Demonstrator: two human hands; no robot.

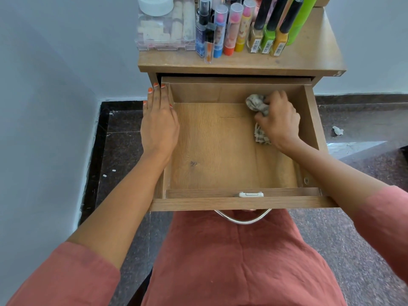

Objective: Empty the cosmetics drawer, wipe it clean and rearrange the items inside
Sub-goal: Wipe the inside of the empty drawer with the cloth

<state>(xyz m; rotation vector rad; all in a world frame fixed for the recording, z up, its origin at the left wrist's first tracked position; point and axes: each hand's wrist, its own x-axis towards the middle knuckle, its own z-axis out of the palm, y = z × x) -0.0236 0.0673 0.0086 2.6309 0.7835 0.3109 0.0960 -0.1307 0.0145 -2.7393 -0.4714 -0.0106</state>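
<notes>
The wooden drawer (212, 151) is pulled out over my lap, and apart from the cloth nothing lies in it. My right hand (279, 119) grips a crumpled grey cloth (256, 103) and presses it onto the drawer floor near the back right corner. My left hand (159, 122) lies flat on the drawer's left wall, fingers straight. On the cabinet top (242, 60) stand the cosmetics: lip balm tubes (231, 29), nail polish bottles (268, 27), a small spray bottle (202, 29), a clear plastic organiser (165, 29) and a white jar (155, 4).
A metal handle (242, 218) hangs from the drawer front above my knees. A white wall (55, 85) runs along the left. Dark speckled floor (364, 228) lies on both sides, with a scrap of paper (337, 130) on the right.
</notes>
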